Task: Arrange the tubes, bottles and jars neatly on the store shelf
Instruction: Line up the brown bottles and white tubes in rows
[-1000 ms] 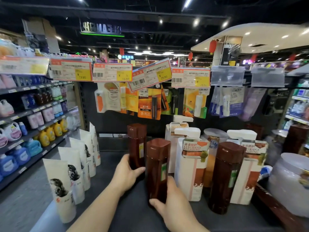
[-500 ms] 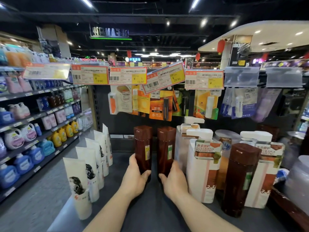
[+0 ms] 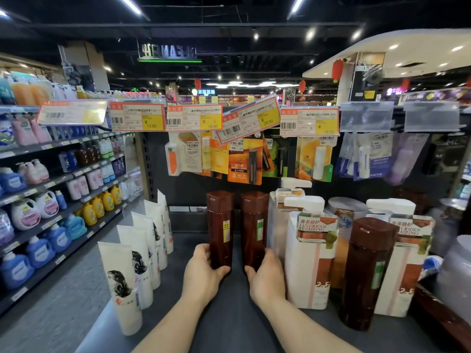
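left hand [image 3: 204,272] fingers wrap left tall brown plastic bottle [image 3: 220,229] | right hand [image 3: 266,275] fingers wrap right twin bottle [image 3: 254,229] | upright, just beside each other, likely lining up a neat row on dark shelf [image 3: 237,327]

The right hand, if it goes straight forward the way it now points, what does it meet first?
The right hand already grips the right dark brown plastic bottle at its base, so that comes first. Behind the bottle probably the dark back panel of the shelf, though depth is unclear.
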Motion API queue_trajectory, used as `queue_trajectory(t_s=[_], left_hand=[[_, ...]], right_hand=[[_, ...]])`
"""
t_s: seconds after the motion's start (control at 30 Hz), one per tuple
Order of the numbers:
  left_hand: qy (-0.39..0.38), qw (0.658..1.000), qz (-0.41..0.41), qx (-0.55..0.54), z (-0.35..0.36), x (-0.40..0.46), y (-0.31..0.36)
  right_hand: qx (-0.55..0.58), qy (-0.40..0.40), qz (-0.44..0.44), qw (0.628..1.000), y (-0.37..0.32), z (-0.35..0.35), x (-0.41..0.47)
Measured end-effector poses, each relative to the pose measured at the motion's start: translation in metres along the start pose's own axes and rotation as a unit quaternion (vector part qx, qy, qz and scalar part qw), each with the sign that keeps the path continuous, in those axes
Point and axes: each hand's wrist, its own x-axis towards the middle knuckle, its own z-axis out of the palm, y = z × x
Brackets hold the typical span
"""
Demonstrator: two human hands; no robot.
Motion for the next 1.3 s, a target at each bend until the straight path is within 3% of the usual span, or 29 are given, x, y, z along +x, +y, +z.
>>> queue_trajectory(t_s=[1.3], left_hand=[[0.02, 1.0, -0.007, 0.002, 0.002, -0.001, 0.008]], right_hand=[[-0.017, -0.02, 0.033, 0.999, -0.001, 0.0, 0.009]])
